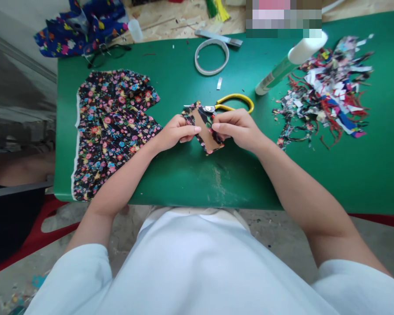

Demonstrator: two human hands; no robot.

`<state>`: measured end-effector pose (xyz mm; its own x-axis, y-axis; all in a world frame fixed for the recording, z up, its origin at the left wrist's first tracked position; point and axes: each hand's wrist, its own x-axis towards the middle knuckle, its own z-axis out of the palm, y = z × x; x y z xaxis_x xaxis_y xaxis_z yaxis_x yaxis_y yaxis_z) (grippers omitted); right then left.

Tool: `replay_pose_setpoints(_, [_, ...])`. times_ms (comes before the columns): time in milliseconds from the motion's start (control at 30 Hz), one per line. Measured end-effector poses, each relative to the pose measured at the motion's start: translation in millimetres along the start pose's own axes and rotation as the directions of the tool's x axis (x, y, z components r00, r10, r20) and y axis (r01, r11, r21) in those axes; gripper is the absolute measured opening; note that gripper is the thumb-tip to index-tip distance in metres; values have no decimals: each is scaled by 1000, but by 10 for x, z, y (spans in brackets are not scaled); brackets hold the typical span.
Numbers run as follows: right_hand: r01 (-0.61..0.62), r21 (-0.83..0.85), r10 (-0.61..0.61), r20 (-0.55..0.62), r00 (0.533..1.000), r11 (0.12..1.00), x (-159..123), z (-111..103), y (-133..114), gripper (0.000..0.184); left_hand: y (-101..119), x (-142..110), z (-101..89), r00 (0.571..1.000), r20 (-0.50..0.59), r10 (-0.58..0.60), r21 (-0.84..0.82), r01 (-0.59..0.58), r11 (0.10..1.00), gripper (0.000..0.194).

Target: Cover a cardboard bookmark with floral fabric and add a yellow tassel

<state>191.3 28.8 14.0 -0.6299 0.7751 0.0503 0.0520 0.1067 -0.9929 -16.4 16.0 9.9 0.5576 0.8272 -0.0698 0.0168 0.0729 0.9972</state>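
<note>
A small brown cardboard piece (206,134) with black floral fabric folded over its edges is held tilted above the green table. My left hand (179,132) pinches its left side, thumb lying on the cardboard. At the opposite edge, the fingers of my right hand (233,127) are closed on the fabric fold. Just behind the piece lie scissors (234,104) with yellow handles, their blades partly covered by it. A large cut sheet of black floral fabric (113,127) with a white edge spreads to the left of my left hand.
Behind the scissors are a roll of tape (197,59) and a grey cutter (219,38). A white and green bottle (289,63) stands to the right, beside a heap of fabric scraps (328,94). Glasses (107,54) and blue floral fabric (82,28) lie at the back left.
</note>
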Motion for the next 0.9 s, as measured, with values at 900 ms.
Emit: replay_pose_setpoints(900, [-96, -528, -12, -198, 980, 844, -29, -52, -50, 39, -90, 14, 30, 977, -154, -150, -8, 151, 989, 38])
